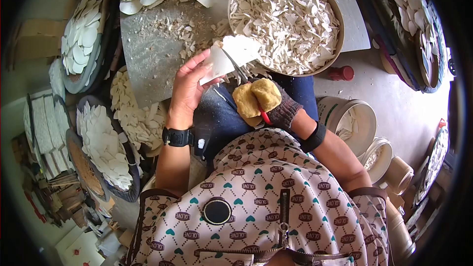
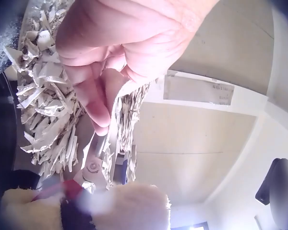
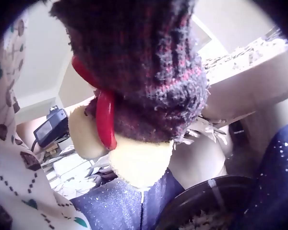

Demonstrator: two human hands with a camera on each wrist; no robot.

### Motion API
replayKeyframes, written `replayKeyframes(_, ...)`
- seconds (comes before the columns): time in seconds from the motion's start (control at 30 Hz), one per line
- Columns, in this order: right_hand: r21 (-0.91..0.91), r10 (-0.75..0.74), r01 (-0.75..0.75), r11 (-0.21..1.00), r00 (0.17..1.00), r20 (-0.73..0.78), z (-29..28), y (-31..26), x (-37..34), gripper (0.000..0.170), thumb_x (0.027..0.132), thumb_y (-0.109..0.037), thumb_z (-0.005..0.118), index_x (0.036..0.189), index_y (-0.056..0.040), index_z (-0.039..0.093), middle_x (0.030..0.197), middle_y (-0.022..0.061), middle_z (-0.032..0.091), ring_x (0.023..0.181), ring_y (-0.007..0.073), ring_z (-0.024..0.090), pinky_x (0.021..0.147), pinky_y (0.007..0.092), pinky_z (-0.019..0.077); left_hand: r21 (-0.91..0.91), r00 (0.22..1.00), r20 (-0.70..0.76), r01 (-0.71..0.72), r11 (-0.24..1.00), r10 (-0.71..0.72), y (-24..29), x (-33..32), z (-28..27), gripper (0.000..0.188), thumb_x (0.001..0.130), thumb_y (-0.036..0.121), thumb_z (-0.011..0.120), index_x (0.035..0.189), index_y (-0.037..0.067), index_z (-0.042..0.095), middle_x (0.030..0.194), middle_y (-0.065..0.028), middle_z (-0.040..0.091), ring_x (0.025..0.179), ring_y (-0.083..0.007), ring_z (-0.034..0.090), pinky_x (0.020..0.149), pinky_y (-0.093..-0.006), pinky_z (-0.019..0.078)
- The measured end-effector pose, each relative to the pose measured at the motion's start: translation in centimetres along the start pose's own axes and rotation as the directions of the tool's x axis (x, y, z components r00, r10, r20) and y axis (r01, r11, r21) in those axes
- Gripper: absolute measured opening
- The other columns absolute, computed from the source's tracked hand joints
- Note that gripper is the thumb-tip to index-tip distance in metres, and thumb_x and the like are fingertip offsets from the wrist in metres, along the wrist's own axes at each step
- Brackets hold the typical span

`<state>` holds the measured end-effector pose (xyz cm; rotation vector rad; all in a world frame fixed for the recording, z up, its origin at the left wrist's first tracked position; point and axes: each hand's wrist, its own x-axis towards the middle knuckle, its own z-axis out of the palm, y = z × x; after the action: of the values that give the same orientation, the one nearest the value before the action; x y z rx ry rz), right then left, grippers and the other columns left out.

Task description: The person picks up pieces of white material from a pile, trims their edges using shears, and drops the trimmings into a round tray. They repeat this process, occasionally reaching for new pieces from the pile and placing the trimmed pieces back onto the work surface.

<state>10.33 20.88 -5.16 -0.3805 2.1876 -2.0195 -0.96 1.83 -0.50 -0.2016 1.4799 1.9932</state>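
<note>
My bare left hand (image 1: 189, 81) pinches a thin flat white piece (image 1: 215, 66) between thumb and fingers. In the right hand (image 1: 282, 106), which wears a dark knitted glove, is a pair of scissors (image 2: 92, 166) with red handles. Yellow foam-like pads (image 1: 257, 97) cover the fingers around those handles. The scissor blades (image 1: 233, 63) lie across the right edge of the piece, with another white portion (image 1: 241, 49) just beyond them. In the right wrist view, a red handle loop (image 3: 105, 120) presses between the glove and the pads; the blades are hidden there.
A round tray (image 1: 341, 24) heaped with white chips (image 1: 286, 24) stands beyond my right hand on a grey board (image 1: 143, 64) strewn with scraps. Trays of white flakes (image 1: 101, 143) crowd the left. At right are a white bucket (image 1: 327, 108) and a red object (image 1: 341, 73).
</note>
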Motion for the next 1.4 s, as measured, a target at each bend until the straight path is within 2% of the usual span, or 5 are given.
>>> replayKeyframes(0.13, -0.054, -0.083, 0.082, 0.995, 0.996, -0.012, 0.2, 0.4, 0.3, 0.018, 0.077, -0.016, 0.063, 0.091, -0.0058, 0.059, 0.086, 0.0086, 0.063, 0.082, 0.0232, 0.061, 0.073, 0.0314, 0.0487, 0.007, 1.0, 0.011, -0.017, 1.0, 0.017, 0.3, 0.1, 0.2, 0.039, 0.081, 0.005, 0.055, 0.118, -0.003, 0.046, 0.103, -0.0156, 0.059, 0.081, -0.0241, 0.064, 0.064, -0.0269, 0.0555)
replayKeyframes(0.3, 0.603, 0.134, -0.141, 0.785, 0.989, 0.057, 0.6, 0.0, 0.4, 0.015, 0.076, -0.012, 0.06, 0.089, -0.0047, 0.059, 0.086, 0.0115, 0.063, 0.082, 0.0262, 0.061, 0.072, 0.0331, 0.0486, 0.055, 0.998, -0.016, -0.058, 0.997, 0.058, 0.6, 0.4, -0.6, 0.034, 0.081, 0.005, 0.056, 0.114, -0.001, 0.049, 0.099, -0.013, 0.06, 0.081, -0.0212, 0.064, 0.063, -0.0261, 0.0549)
replayKeyframes(0.43, -0.262, -0.28, 0.273, 0.926, 0.96, 0.012, -0.1, -1.1, 1.5, 0.019, 0.074, -0.012, 0.06, 0.091, -0.0044, 0.058, 0.089, 0.0136, 0.062, 0.083, 0.029, 0.059, 0.072, 0.0365, 0.0482, 0.173, 0.998, 0.043, -0.054, 0.983, 0.047, 1.5, -0.1, -0.1, 0.034, 0.08, 0.002, 0.057, 0.113, -0.001, 0.05, 0.092, -0.0096, 0.062, 0.077, -0.0169, 0.063, 0.064, -0.0283, 0.055)
replayKeyframes(0.63, -0.509, -0.28, 0.26, 0.821, 0.959, 0.038, -0.7, -1.1, 2.6, 0.027, 0.07, -0.019, 0.064, 0.092, -0.0051, 0.058, 0.088, 0.0135, 0.061, 0.083, 0.0316, 0.058, 0.072, 0.0381, 0.0478, 0.15, 0.982, -0.084, -0.156, 0.976, 0.17, 1.9, -0.3, 0.3, 0.04, 0.079, 0.0, 0.059, 0.117, -0.001, 0.045, 0.091, -0.0098, 0.061, 0.079, -0.0165, 0.062, 0.065, -0.0286, 0.0541)
replayKeyframes(1.4, 0.028, -0.064, 0.066, 0.997, 0.996, -0.062, 1.8, 1.2, 1.0, 0.02, 0.069, -0.014, 0.062, 0.086, -0.005, 0.057, 0.083, 0.0149, 0.061, 0.08, 0.0345, 0.058, 0.071, 0.0394, 0.0471, 0.228, 0.922, -0.111, -0.34, 0.912, 0.371, -1.5, 0.5, 0.7, 0.034, 0.086, 0.004, 0.052, 0.119, -0.001, 0.047, 0.1, -0.01, 0.061, 0.084, -0.0172, 0.062, 0.069, -0.0299, 0.0541)
